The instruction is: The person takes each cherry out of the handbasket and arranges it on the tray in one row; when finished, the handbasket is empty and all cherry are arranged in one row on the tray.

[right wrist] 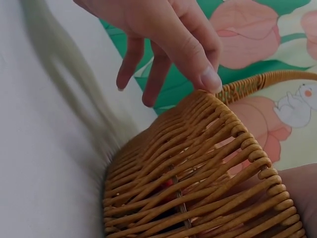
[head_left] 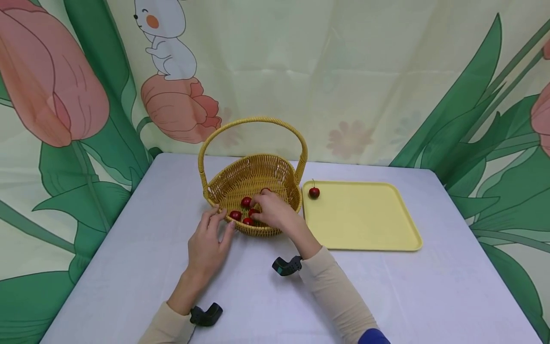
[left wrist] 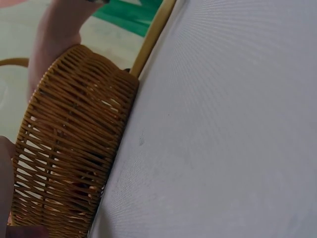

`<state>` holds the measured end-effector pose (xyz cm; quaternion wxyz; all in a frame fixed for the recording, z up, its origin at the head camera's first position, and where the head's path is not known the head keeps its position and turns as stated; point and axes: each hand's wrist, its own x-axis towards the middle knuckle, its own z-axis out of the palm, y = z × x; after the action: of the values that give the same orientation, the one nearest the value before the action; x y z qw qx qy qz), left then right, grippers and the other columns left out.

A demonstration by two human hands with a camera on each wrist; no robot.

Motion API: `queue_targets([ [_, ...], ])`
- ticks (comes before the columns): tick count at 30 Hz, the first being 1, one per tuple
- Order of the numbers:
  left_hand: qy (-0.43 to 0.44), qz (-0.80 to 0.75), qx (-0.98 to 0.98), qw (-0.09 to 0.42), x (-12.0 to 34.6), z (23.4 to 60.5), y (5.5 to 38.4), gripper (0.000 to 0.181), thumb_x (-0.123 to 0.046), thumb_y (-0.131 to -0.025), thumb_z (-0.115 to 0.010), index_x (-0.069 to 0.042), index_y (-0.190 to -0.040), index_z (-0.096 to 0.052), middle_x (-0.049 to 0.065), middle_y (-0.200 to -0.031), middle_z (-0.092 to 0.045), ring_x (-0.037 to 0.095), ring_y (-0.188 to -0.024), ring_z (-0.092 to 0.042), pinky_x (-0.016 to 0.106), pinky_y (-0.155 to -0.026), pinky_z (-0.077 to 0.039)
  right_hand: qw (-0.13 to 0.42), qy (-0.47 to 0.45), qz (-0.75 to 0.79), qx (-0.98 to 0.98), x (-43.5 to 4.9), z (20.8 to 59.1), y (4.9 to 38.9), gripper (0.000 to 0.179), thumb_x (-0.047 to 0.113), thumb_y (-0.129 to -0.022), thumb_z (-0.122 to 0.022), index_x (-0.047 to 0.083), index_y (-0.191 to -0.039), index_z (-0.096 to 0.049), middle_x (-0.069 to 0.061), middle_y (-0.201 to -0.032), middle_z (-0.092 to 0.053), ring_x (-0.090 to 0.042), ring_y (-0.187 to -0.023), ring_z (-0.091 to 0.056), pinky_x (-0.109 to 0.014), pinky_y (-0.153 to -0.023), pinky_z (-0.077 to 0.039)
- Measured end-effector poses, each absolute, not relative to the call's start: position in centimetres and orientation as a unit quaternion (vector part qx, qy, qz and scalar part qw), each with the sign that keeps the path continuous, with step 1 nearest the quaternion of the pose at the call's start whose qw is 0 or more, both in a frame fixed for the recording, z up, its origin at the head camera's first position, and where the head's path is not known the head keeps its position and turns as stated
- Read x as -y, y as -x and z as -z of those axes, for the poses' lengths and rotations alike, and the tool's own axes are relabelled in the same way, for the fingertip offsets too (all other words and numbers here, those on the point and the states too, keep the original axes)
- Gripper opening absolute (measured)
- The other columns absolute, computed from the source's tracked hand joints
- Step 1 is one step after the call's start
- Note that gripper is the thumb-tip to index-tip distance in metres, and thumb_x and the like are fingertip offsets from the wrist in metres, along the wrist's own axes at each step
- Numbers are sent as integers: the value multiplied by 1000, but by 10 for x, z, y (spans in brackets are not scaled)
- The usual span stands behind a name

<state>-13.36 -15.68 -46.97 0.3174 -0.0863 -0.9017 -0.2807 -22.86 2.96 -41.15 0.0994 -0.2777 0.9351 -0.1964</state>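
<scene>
A woven wicker basket point(head_left: 264, 231) with a tall arched handle holds several dark red cherries point(head_left: 246, 202). My right hand point(head_left: 275, 210) reaches down into it, and a cherry point(head_left: 253, 212) shows between its thumb and forefinger; I cannot tell whether they grip it. Another cherry point(head_left: 265, 190) is partly hidden by the fingers. On the front left rim rest the fingertips of my left hand point(head_left: 208, 243). The right wrist view shows the left hand's thumb point(right wrist: 210, 79) at the rim, with other fingers hanging outside the weave.
Right of the basket lies a pale yellow tray point(head_left: 361, 215), with a single stemmed cherry point(head_left: 314, 192) near its far left corner. Both stand on a white-covered table point(head_left: 253, 296). A curtain point(head_left: 343, 86) printed with flowers and a white animal hangs behind.
</scene>
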Motion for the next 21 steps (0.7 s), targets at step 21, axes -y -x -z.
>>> queue_targets([
  [21, 88, 278, 901, 321, 156, 469, 133, 41, -28, -95, -67, 0, -124, -65, 19, -129, -61, 35, -116, -65, 46, -69, -60, 67, 299, 215, -927, -33, 405, 226, 35, 17, -94, -70, 10, -128, -66, -11, -125, -59, -22, -105, -62, -36, -92, -56],
])
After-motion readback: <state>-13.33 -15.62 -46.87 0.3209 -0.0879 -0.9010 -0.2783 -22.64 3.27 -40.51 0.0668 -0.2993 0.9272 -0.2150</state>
